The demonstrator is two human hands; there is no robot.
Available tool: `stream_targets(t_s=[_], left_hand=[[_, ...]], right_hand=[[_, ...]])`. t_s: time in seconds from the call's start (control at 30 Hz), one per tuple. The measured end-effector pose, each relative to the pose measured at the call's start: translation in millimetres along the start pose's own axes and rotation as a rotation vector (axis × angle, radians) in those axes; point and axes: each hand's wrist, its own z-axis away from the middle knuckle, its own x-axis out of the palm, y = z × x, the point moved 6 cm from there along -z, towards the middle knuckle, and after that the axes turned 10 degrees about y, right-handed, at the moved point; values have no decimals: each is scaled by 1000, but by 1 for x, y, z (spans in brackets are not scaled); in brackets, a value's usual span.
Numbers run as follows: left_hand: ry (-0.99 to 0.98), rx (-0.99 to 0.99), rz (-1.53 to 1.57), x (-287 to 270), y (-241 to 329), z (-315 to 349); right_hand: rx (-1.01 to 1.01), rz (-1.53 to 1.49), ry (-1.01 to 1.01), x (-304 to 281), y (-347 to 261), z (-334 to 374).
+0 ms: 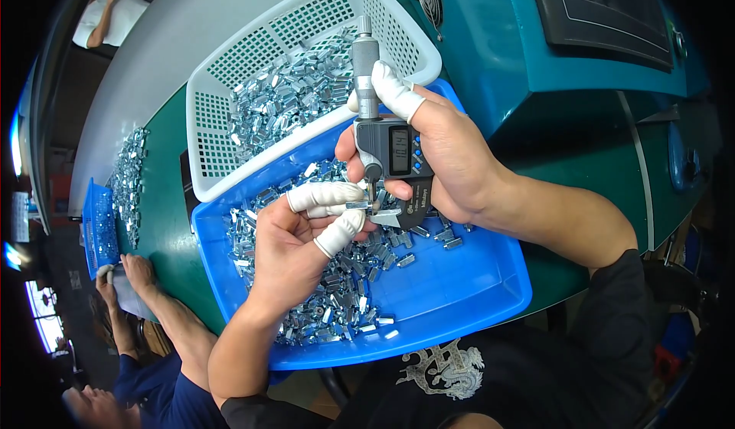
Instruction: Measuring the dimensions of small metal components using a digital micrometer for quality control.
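My right hand (457, 152) grips a digital micrometer (371, 140) upright, its thumb in a white finger cot against the thimble. The micrometer's display and buttons face up, and its dark frame curves toward the bottom. My left hand (285, 247), with white finger cots on thumb and fingers, pinches a small shiny metal hex standoff (355, 205) at the micrometer's jaws. Whether both jaw faces touch the standoff cannot be made out. Below both hands sits a blue tray (490, 280) with many loose metal standoffs (329, 306), mostly toward its left side.
Behind the tray, a white perforated basket (200, 134) of similar parts overlaps its far edge. A teal machine (482, 61) stands at the right. More parts (130, 172) lie on the green table (164, 222) at left, near a co-worker's hands (138, 274) and a small blue bin (99, 222).
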Motion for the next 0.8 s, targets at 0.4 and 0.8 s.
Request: stream_targets(t_s=[0.4,0.8], left_hand=[[39,28,-63,-4,-2,1],[96,154,-198,-17,8,-3]], right_hand=[[1,-24,-2,0,1,1],[-16,-42,-4,-1,0,1]])
